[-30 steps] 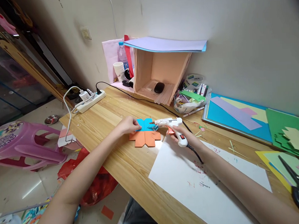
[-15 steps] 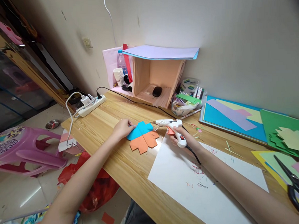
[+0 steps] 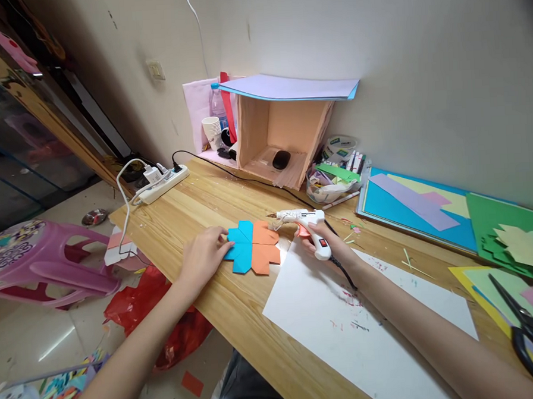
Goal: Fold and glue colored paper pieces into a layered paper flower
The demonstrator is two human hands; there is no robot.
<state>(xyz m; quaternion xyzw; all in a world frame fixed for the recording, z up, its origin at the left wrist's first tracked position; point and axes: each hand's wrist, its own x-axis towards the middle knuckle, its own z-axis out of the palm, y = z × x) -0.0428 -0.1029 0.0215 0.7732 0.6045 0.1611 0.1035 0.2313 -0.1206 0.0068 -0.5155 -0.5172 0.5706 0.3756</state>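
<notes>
A flower-like paper piece, half blue and half orange [image 3: 266,253], lies on the wooden table [image 3: 236,302]. At its left edge my left hand [image 3: 206,250] touches the blue half [image 3: 241,248], fingers together at the paper's edge. My right hand [image 3: 315,238] is wrapped round the handle of a white glue gun [image 3: 296,217] with an orange trigger. The gun's metal tip points left, just above the orange half's far edge. Under my right forearm is a large white sheet [image 3: 318,328] with coloured marks.
Black scissors [image 3: 523,320] lie on coloured paper at the right. Behind stand a cardboard box [image 3: 285,127] holding a black mouse and a clear tub [image 3: 332,181] of pens and scraps. A power strip [image 3: 165,184] sits at the back left; cables cross the table.
The paper flower has turned anticlockwise, so blue is now on the left and orange on the right. My left hand has moved slightly left and nearer. The glue gun has hardly moved.
</notes>
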